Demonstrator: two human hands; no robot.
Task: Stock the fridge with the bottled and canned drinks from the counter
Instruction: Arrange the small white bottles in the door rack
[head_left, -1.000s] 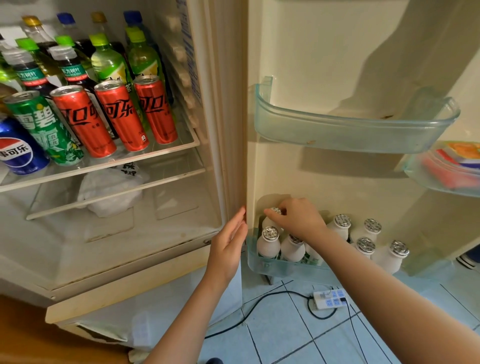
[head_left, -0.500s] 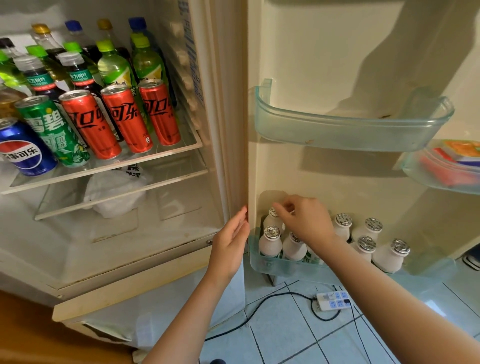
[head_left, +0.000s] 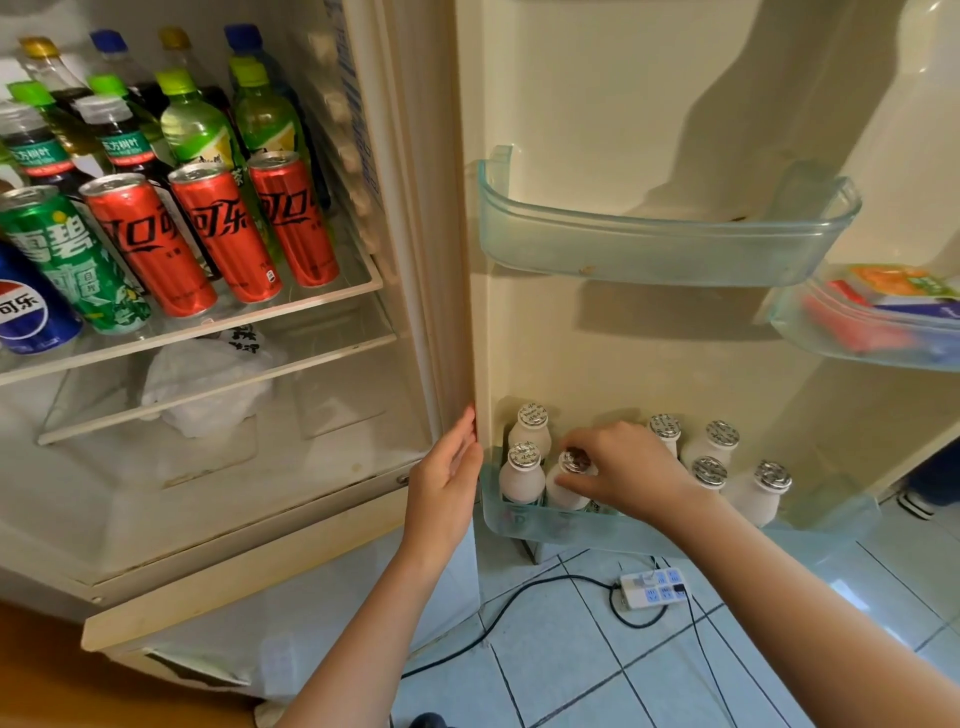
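You're seating a small white bottle (head_left: 563, 493) in the lowest door bin (head_left: 514, 525). Your right hand (head_left: 631, 475) fingers seem to pinch its foil cap, while your left hand (head_left: 447, 475) rests straight-fingered against the door edge. Next, release cleanly and fetch another drink.

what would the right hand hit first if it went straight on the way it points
The right hand pinches a small white bottle; going on leftward it would probably meet the neighbouring bottle first, though depth is unclear.
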